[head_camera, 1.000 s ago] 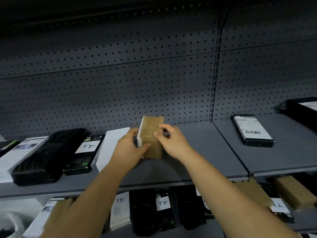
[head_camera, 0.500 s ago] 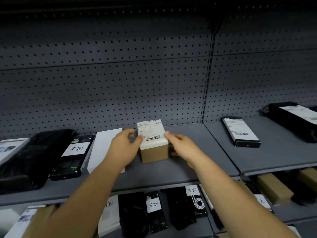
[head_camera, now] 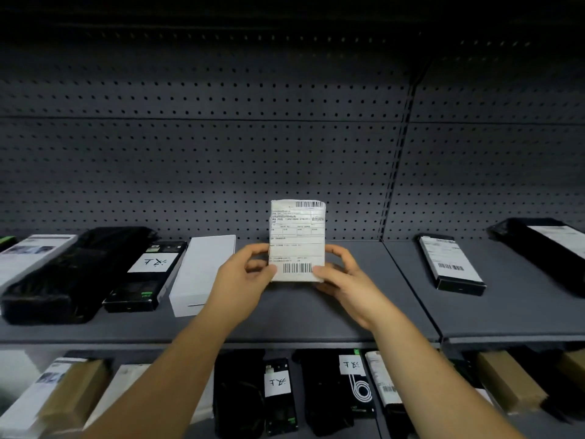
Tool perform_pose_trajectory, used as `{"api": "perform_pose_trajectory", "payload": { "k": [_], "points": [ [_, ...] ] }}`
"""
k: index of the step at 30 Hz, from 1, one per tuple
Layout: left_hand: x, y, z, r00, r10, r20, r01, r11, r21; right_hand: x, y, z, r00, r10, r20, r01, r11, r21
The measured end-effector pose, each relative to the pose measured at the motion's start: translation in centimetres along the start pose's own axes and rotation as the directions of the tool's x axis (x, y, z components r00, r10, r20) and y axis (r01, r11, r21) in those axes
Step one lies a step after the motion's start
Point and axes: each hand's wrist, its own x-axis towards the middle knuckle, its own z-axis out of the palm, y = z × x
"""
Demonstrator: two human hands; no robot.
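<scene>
A small parcel (head_camera: 297, 239) stands upright over the grey shelf (head_camera: 285, 315), its white shipping label with barcodes facing me. My left hand (head_camera: 243, 280) grips its lower left edge, thumb on the label and fingers curled behind. My right hand (head_camera: 342, 280) grips the lower right edge the same way. The parcel's brown sides and its underside are hidden, so I cannot tell whether it touches the shelf.
Left of the parcel lie a white box (head_camera: 202, 274), a black box with a handwritten tag (head_camera: 148, 277) and a black bag (head_camera: 69, 274). A labelled black box (head_camera: 449, 264) lies on the right shelf section. Pegboard backs the shelf; more packages fill the lower shelf.
The parcel lay flat with its label up half a second ago; both hands have tipped it upright so the label faces me, and lifted it a little higher in view.
</scene>
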Motion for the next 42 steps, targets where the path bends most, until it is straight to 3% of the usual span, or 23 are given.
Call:
{"api": "perform_pose_trajectory", "payload": {
  "k": [4,12,28,38,42],
  "points": [
    [-0.8,0.0,-0.9,0.999,0.033,0.03,-0.034,0.998,0.044,-0.3,0.0,-0.2,0.999,-0.026,-0.023,0.027,0.999,0.031],
    [-1.9,0.4,-3.3,0.983,0.184,-0.021,-0.167,0.93,0.326,-0.7,-0.3,-0.2,0.993,-0.111,-0.049,0.113,0.992,0.059],
    [-2.3,0.2,-3.2,0.97,0.242,-0.035,-0.213,0.909,0.359,-1.8,-0.8,-0.2,0.98,-0.195,-0.038,0.198,0.977,0.078],
    [-2.1,-0.2,-3.0,0.978,0.209,-0.025,-0.183,0.905,0.383,-1.4,-0.5,-0.5,0.983,-0.041,-0.181,0.049,0.998,0.038],
    [-1.9,-0.6,-3.2,0.982,0.187,-0.019,-0.164,0.903,0.396,-0.5,-0.3,-0.8,0.952,0.03,-0.305,-0.062,0.993,-0.097]
  ]
}}
